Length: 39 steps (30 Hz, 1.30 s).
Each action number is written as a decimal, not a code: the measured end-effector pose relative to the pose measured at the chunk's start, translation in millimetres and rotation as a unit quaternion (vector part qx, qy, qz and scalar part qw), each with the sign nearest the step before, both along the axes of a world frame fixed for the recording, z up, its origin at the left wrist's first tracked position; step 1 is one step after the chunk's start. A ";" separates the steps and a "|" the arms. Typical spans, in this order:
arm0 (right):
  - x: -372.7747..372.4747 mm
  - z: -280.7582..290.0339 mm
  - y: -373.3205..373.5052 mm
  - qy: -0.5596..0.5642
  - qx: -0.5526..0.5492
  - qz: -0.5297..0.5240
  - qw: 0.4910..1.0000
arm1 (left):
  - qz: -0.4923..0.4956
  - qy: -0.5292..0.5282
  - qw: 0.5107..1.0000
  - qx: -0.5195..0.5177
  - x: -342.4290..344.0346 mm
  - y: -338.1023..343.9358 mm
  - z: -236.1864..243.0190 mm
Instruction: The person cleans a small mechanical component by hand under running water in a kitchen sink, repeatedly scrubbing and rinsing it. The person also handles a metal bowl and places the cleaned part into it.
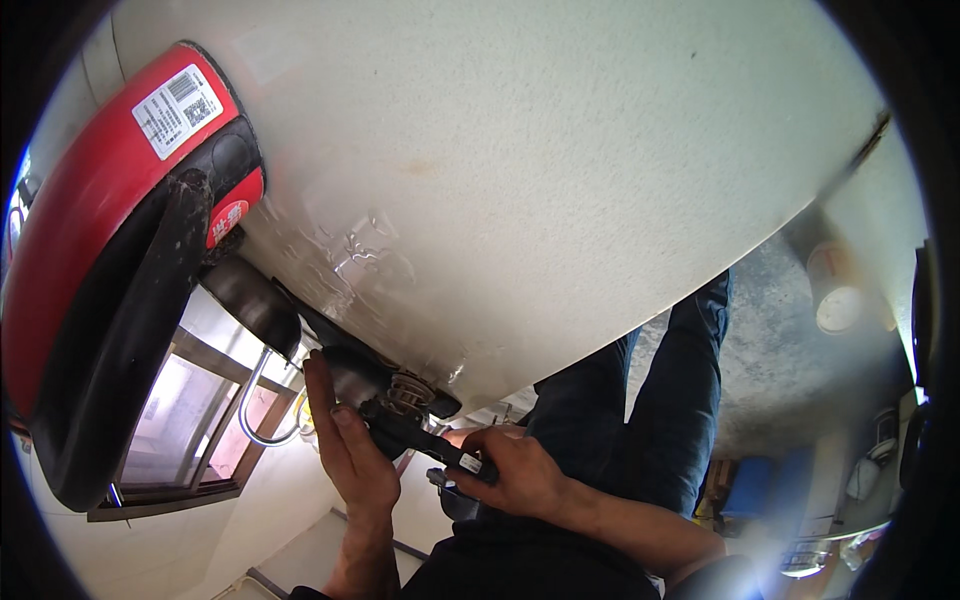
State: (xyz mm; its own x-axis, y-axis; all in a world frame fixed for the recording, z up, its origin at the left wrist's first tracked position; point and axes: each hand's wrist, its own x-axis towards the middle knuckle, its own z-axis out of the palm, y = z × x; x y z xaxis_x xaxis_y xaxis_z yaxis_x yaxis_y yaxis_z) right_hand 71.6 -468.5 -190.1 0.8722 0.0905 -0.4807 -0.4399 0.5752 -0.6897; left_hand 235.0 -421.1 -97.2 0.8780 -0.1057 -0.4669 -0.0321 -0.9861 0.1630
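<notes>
My right hand (520,475) is closed around the end of a black elongated part (435,445) that bears a small white label. My left hand (355,460) is raised beside its other end, fingers stretched out and palm turned toward the part; whether they touch is hard to tell. A coil-shaped piece (408,394) sits just beyond the black part, close to the edge of the white surface. Farther left, rounded dark metal pieces (252,300) lie along that same edge. What my right fingers cover is hidden.
A large red and black curved casing (110,200) with a white label rests on the left of the pale tabletop (560,150). Wet-looking streaks (360,255) mark the surface. A curved metal tube (248,410) hangs below the casing. A white bucket (835,290) stands on the floor, right.
</notes>
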 end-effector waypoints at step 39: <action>16.8 14.7 -24.0 0.097 0.054 0.064 0.992 | 0.036 -0.019 0.991 -0.127 5.9 -2.5 4.3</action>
